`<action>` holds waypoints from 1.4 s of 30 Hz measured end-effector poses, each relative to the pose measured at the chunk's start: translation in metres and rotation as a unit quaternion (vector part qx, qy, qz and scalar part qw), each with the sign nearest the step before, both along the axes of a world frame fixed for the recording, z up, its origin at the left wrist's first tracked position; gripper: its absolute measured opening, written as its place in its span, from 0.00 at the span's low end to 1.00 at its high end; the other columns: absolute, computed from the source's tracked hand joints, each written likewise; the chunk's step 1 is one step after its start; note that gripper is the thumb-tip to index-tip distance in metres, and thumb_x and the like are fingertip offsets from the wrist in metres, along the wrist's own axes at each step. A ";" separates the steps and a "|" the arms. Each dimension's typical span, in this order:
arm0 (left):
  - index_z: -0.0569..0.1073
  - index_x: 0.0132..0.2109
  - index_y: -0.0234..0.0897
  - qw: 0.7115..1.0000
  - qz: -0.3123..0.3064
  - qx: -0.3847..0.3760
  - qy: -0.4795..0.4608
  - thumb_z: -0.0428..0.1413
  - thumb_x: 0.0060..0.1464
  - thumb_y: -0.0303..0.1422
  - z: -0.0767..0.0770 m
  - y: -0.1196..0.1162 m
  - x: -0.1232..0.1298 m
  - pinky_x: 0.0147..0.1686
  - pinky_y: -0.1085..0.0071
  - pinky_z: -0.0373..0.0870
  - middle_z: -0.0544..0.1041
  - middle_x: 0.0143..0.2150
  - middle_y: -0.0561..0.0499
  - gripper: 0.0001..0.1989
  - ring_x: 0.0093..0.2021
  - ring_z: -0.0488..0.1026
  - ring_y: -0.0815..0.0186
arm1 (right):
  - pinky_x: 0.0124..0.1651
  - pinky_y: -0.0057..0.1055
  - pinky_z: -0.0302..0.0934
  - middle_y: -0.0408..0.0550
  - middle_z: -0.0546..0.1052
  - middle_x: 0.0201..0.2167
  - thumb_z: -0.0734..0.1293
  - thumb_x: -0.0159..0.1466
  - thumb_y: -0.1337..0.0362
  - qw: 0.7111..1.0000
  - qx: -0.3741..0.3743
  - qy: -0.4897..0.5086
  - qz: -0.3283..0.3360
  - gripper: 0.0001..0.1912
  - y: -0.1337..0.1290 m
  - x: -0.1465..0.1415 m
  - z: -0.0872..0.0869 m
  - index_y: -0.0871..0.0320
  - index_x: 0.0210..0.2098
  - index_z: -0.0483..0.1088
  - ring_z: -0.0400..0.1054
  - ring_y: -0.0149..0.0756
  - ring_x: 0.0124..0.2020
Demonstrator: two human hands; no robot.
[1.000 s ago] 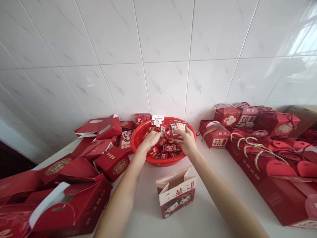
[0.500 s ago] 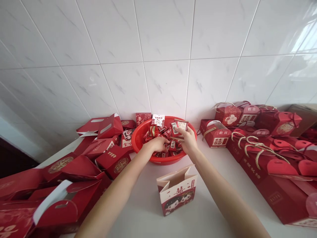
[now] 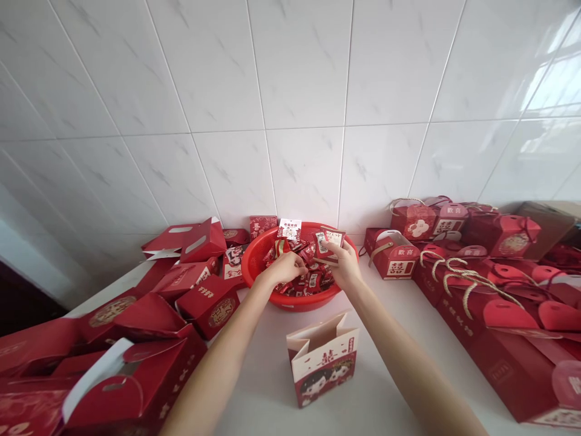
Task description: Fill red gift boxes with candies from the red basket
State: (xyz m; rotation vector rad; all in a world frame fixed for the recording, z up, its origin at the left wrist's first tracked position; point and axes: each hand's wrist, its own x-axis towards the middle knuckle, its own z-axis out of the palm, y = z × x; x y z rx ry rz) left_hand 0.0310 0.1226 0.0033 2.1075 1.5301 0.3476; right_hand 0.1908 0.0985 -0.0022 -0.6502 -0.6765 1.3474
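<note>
A red plastic basket [image 3: 303, 304] by the wall holds a heap of small wrapped candies [image 3: 313, 280]. Over its left part my left hand [image 3: 289, 268] is bent down onto the candies, fingers drawn together; whatever lies between them is hidden. My right hand [image 3: 344, 259], at the basket's right rim, grips small red and white candy packets [image 3: 323, 243] between thumb and fingers. In front of the basket, between my forearms, a cream and red paper gift box [image 3: 323, 369] stands upright with its top open, two cartoon figures on its front.
Red gift boxes, several with open flaps [image 3: 113, 387], crowd the left of the white table [image 3: 254, 387]. More red boxes with rope handles [image 3: 472, 278] fill the right side. A small red box [image 3: 263, 226] stands behind the basket against the tiled wall [image 3: 304, 169].
My left hand has drawn slightly back and up among the candies, its fingers closer together. My right hand keeps its packets over the rim. The view has tilted slightly upward.
</note>
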 end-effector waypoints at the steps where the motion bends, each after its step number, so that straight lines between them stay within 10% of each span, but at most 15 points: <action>1: 0.79 0.29 0.38 1.000 -0.011 -0.011 0.006 0.60 0.46 0.35 0.000 -0.001 0.001 0.31 0.69 0.65 0.78 0.27 0.49 0.06 0.32 0.74 0.59 | 0.31 0.32 0.72 0.43 0.82 0.28 0.77 0.44 0.66 1.000 0.003 0.004 0.000 0.14 0.000 0.000 0.000 0.57 0.31 0.75 0.76 0.37 0.28; 15: 0.72 0.25 0.40 0.991 -0.081 -0.084 0.060 0.57 0.30 0.21 -0.011 -0.002 0.016 0.27 0.67 0.62 0.70 0.18 0.55 0.11 0.22 0.69 0.61 | 0.30 0.33 0.72 0.42 0.82 0.28 0.78 0.42 0.66 1.000 0.003 0.003 -0.001 0.15 -0.004 -0.001 0.002 0.56 0.30 0.76 0.75 0.37 0.28; 26: 0.82 0.42 0.34 0.995 -0.012 0.024 -0.095 0.58 0.54 0.39 0.002 -0.006 -0.003 0.47 0.66 0.70 0.83 0.45 0.43 0.15 0.47 0.78 0.55 | 0.33 0.34 0.72 0.42 0.81 0.28 0.77 0.43 0.67 1.000 0.027 0.005 -0.009 0.14 -0.010 0.025 0.028 0.56 0.29 0.75 0.75 0.37 0.29; 32: 0.84 0.41 0.37 0.993 -0.101 -0.063 -0.013 0.62 0.44 0.33 -0.006 -0.007 0.000 0.36 0.71 0.70 0.84 0.36 0.49 0.14 0.37 0.79 0.59 | 0.34 0.33 0.72 0.43 0.81 0.29 0.77 0.44 0.67 0.998 0.056 -0.003 -0.007 0.14 -0.022 0.035 0.045 0.57 0.30 0.76 0.75 0.37 0.30; 42: 0.83 0.48 0.44 0.977 -0.148 -0.084 0.125 0.58 0.42 0.25 -0.012 -0.001 0.001 0.45 0.65 0.70 0.83 0.49 0.47 0.23 0.47 0.78 0.53 | 0.34 0.36 0.72 0.43 0.81 0.29 0.78 0.43 0.66 0.997 0.072 -0.021 0.004 0.14 -0.034 0.032 0.055 0.57 0.30 0.76 0.75 0.38 0.29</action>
